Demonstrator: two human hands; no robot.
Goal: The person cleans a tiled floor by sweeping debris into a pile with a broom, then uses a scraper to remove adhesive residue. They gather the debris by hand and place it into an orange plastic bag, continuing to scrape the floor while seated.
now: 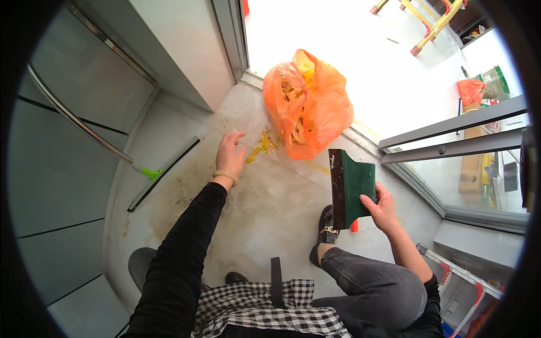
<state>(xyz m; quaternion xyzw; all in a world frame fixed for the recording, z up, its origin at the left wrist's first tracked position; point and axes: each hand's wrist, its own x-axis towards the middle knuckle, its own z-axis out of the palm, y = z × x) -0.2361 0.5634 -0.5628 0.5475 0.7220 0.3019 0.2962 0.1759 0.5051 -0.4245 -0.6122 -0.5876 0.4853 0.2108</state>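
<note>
My right hand (382, 207) grips the handle side of a green wide-blade scraper (358, 186), its dark blade edge facing left. Out over the dirty floor tiles (262, 207), my left hand (230, 157) is empty, fingers apart and slightly curled. An orange plastic bag (323, 107) with yellowish scraps inside stands at the doorway, beyond both hands. Yellow-green scraps (265, 145) lie on the floor between my left hand and the bag. Dark specks and grime are spread on the tiles around my left forearm.
At left, a floor squeegee (165, 172) with a long metal pole leans across grey panels (63, 169). An open glass door frame (452, 126) is at right, with a ladder (465, 274) below it. Another ladder (439, 25) stands outside. A grey rounded object (141, 266) sits near my left arm.
</note>
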